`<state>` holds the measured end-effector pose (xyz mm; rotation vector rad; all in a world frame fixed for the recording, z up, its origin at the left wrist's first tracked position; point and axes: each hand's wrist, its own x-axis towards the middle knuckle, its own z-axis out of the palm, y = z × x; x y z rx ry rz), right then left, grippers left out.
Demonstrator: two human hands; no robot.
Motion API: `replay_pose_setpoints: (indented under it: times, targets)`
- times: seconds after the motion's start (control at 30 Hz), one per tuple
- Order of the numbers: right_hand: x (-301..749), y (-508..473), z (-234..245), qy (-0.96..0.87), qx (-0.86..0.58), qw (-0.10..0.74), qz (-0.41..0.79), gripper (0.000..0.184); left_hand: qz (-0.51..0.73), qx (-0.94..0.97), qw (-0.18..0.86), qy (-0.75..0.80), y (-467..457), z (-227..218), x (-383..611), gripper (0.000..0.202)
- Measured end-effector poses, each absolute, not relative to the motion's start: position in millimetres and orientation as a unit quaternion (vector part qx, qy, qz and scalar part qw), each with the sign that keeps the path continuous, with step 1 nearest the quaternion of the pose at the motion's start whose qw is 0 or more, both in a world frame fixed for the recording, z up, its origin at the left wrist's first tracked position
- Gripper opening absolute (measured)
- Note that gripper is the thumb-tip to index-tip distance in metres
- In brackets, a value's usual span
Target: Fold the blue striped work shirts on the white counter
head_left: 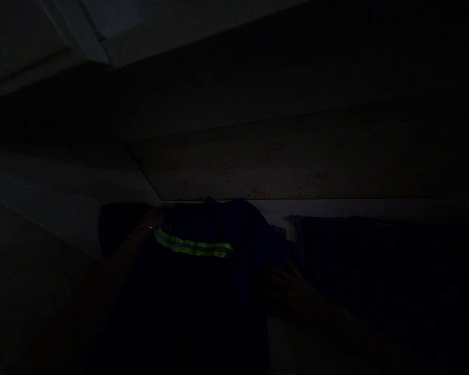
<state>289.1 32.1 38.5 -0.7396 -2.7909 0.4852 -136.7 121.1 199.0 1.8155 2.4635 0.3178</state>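
Note:
The picture is very dark. A dark blue work garment (219,276) with a yellow-green reflective strip (195,247) lies spread out in front of me. My left hand (154,217) reaches over its far left part, with a thin bracelet at the wrist; shadow hides the fingers. On the garment's right side rests my right hand (285,281), fingers stretched over the cloth and thumb apart. Whether any cloth is pinched at either hand cannot be made out.
More dark cloth (344,245) lies to the right. At the far left is a dark rounded item (119,221), its kind unclear. Behind the garment stands a patterned back panel (258,161), under a pale overhanging edge (160,49).

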Motion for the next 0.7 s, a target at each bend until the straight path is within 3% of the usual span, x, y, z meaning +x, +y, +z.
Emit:
replay_pose_setpoints:
  times: [0.07,0.23,0.37,0.53,0.63,0.7]
  targets:
    - [295,34,30,-0.947,-0.259,0.096,0.163,0.038,0.080,0.597,0.052,0.797,81,187,-116,0.031]
    - [325,66,45,-0.915,-0.331,0.164,0.161,0.035,-0.002,0.631,0.187,0.753,-114,154,-60,0.030]
    - [349,82,51,-0.896,-0.378,0.176,0.155,0.038,-0.023,0.564,0.159,0.810,-231,133,-29,0.033]
    - [347,44,39,-0.909,-0.394,0.120,0.064,0.046,-0.019,0.533,0.112,0.838,-265,117,-11,0.032]
    - [338,1,44,-0.897,-0.413,0.150,0.047,0.060,-0.009,0.537,0.094,0.839,-266,115,-4,0.031]
    - [336,-30,51,-0.897,-0.402,0.171,0.059,0.060,-0.003,0.544,0.084,0.835,-265,116,-2,0.031]
